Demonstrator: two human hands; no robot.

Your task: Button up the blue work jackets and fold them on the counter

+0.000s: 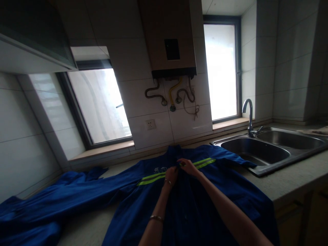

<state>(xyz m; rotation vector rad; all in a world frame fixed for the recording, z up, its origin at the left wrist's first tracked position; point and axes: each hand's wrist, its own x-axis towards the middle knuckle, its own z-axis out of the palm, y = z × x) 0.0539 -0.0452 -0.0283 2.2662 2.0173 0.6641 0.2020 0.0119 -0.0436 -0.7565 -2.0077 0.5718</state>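
A blue work jacket [225, 194] with a yellow-green reflective stripe [151, 178] across the chest lies spread flat on a grey countertop [289, 177]. Its left sleeve [51, 201] stretches far out to the left. My left hand [171, 175] and my right hand [187, 166] meet at the front opening near the collar, both with fingers pinched on the fabric edges at the chest. A bracelet sits on my left forearm, and a ring on that hand.
A steel double sink [271, 150] with a curved tap [248, 116] sits at the right, and the jacket's right sleeve reaches its edge. Tiled wall behind holds a socket [150, 124], a water heater [169, 37] with hoses, and two windows.
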